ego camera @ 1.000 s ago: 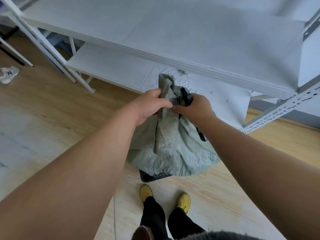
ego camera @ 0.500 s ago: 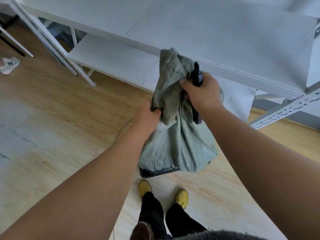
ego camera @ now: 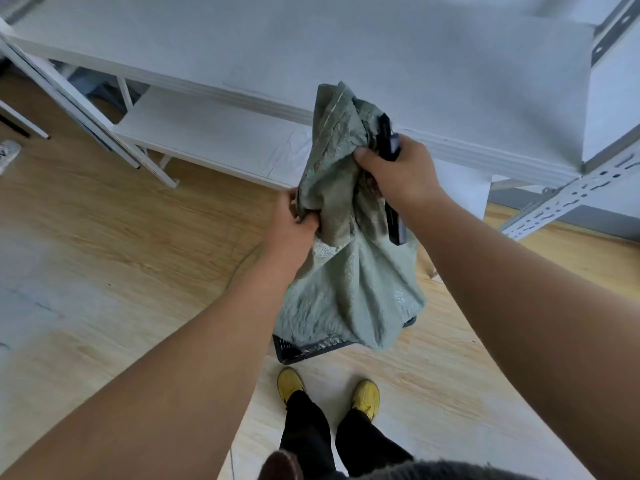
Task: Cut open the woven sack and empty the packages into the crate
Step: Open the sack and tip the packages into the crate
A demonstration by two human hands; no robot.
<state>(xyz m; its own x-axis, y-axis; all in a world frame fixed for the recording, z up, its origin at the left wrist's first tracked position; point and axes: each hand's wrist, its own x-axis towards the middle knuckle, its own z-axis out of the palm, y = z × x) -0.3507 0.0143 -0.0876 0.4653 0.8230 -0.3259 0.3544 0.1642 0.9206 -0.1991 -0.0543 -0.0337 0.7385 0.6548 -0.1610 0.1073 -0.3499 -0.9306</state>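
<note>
Hanging limp above a black crate [ego camera: 304, 349] on the wood floor [ego camera: 104, 254], the green sack [ego camera: 349, 271] is held up by both hands. Left hand [ego camera: 294, 230]: fingers curled into a fold at its left edge. Right hand [ego camera: 401, 174]: fingers closed around bunched cloth near the top together with a black cutter [ego camera: 389, 178]. White shelf [ego camera: 221, 143] behind; yellow shoes [ego camera: 290, 382] below.

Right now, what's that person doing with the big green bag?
A person is holding a green woven sack up over a black crate on the floor. The left hand grips the sack's side. The right hand grips its bunched top together with a black cutter. No packages can be seen.
</note>
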